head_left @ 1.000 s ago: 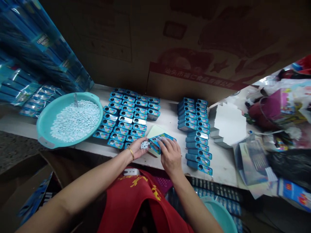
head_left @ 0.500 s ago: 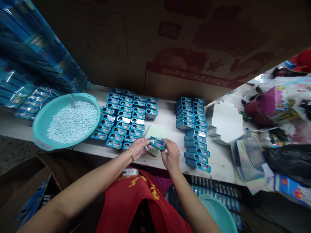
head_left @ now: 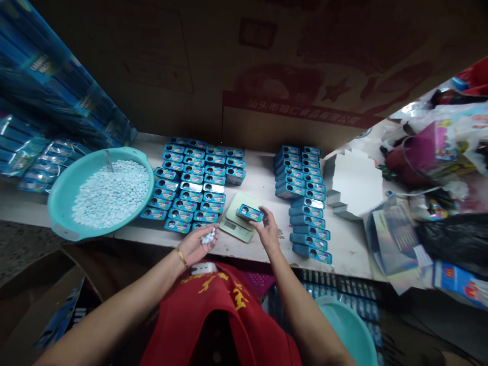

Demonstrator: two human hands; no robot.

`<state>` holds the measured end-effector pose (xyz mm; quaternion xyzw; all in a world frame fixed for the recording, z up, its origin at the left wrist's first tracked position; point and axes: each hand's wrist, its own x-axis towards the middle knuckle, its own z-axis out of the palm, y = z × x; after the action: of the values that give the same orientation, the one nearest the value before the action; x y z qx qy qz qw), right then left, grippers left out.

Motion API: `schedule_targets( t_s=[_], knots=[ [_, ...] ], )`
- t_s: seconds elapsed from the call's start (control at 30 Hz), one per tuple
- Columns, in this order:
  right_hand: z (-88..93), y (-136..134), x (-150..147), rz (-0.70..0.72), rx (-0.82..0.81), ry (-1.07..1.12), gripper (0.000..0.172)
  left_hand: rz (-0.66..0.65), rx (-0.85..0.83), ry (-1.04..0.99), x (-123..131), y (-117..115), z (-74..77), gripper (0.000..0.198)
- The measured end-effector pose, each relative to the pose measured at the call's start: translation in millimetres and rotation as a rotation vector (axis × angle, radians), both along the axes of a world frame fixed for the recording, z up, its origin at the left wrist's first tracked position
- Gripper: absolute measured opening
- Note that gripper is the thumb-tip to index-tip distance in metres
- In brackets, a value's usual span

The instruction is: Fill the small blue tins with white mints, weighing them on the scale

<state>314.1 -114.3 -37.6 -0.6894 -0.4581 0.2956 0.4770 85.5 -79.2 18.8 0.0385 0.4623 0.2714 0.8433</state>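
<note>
My left hand (head_left: 195,245) is turned palm up and cupped around a small heap of pale blue candies (head_left: 208,237). A blue candy tin (head_left: 250,213) with a round opening in its top is gripped at its right end by the fingers of my right hand (head_left: 268,230). Beneath that tin lies a pale green kitchen scale (head_left: 237,231); whether the tin rests on it I cannot tell. To the left of the scale, several similar blue tins (head_left: 191,179) stand in rows.
At the left, a turquoise bowl (head_left: 61,206) contains many candies and a scoop. More tins (head_left: 309,211) line up on the right, beside white cardboard (head_left: 354,184). A large brown carton (head_left: 282,119) rises behind the table. A second turquoise bowl (head_left: 353,330) sits lower right.
My left hand has drawn away from the tin, down and left, and its candies now show. My right hand has moved the tin slightly up, over the scale, whose front is now uncovered.
</note>
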Motion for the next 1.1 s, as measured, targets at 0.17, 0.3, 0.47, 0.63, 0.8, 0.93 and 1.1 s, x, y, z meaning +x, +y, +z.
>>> schedule_targets(
  t_s=[0.17,0.3,0.47,0.63,0.8,0.93,1.1],
  knots=[
    [42.8,-44.8,-16.7,0.123,0.058,-0.312,0.03,-0.179,-0.048,0.01,-5.2,-26.1,0.9,0.02],
    [69.2,-57.9,-59.6,0.53,-0.013,-0.325,0.029,-0.398,0.003,-0.039,3.2,-33.1,2.0,0.021],
    [72.4,-51.6,-79.0,0.652,-0.131,-0.38,0.028,-0.465,0.065,-0.101,8.2,-32.4,4.6,0.019],
    [75.3,-52.4,-71.0,0.687,-0.134,-0.368,0.025,-0.456,0.046,-0.122,4.3,-32.8,4.4,0.026],
    [75.8,-55.1,-70.5,0.715,-0.141,-0.371,0.021,-0.432,0.023,-0.108,2.4,-34.2,1.9,0.025],
    [70.8,-57.7,-77.0,0.654,-0.113,-0.324,0.022,-0.417,0.016,-0.124,2.5,-34.5,1.5,0.023],
    [70.7,-58.2,-72.5,0.591,-0.025,-0.191,0.031,-0.381,-0.006,-0.132,0.7,-33.2,2.3,0.028]
  ],
)
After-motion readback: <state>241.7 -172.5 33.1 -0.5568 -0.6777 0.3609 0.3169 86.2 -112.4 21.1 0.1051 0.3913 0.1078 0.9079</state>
